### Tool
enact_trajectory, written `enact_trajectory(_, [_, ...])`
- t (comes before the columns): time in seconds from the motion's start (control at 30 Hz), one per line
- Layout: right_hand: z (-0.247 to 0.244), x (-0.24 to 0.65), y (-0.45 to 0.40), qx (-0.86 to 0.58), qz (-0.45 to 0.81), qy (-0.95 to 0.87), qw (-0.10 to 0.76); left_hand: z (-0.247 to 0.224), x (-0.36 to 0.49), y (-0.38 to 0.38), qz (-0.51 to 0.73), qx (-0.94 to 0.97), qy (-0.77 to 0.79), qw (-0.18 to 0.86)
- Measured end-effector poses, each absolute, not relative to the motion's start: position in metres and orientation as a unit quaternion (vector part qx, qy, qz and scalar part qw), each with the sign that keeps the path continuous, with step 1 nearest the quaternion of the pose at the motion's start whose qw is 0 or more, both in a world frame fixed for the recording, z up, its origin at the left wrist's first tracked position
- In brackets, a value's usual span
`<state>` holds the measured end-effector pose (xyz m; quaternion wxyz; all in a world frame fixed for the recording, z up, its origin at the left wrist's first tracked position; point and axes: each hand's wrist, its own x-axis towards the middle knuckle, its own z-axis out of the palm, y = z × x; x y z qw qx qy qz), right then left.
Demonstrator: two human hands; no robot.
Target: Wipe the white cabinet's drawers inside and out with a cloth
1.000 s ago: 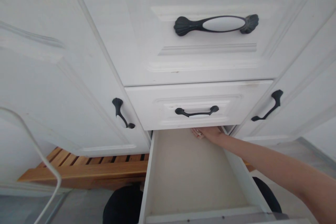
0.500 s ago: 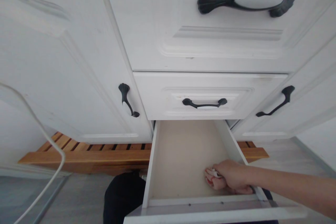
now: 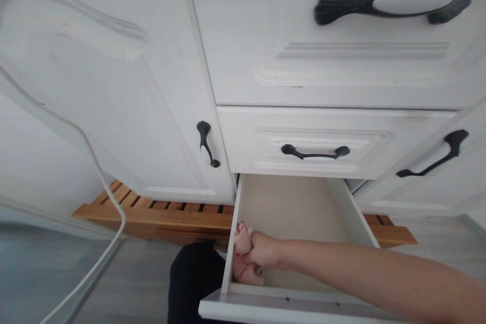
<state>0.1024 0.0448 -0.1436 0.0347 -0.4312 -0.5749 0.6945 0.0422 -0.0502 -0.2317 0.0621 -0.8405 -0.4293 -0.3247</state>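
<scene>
Open bottom drawer (image 3: 343,202) holding only a pink cloth (image 3: 243,255), right hand (image 3: 262,250) fisted around the cloth, pressing it against the drawer's left wall

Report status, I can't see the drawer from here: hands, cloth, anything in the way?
Right hand shut on cloth, pressed at front left corner of open drawer. Left hand out of view. Nothing else in drawer.
</scene>
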Motion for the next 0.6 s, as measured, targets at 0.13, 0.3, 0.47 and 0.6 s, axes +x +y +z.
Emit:
enact_trajectory(0.13, [-0.134, 0.111, 0.042, -0.388, 0.834, -0.386, 0.071, -0.244, 0.015, -0.013, -0.324, -0.817, -0.475, 0.050])
enact_trajectory(0.3, [-0.085, 0.128, 0.050, -0.320, 0.865, -0.381, 0.062, -0.252, 0.019, -0.012, -0.254, -0.781, -0.559, -0.111])
enact_trajectory(0.47, [-0.046, 0.109, 0.056, -0.242, 0.569, -0.776, 0.125, -0.250, 0.052, -0.055, -0.170, -0.778, -0.571, -0.198])
enact_trajectory(0.6, [-0.050, 0.084, 0.043, -0.193, 0.413, -0.890, 0.019, -0.254, 0.082, -0.091, -0.117, -0.791, -0.554, -0.233])
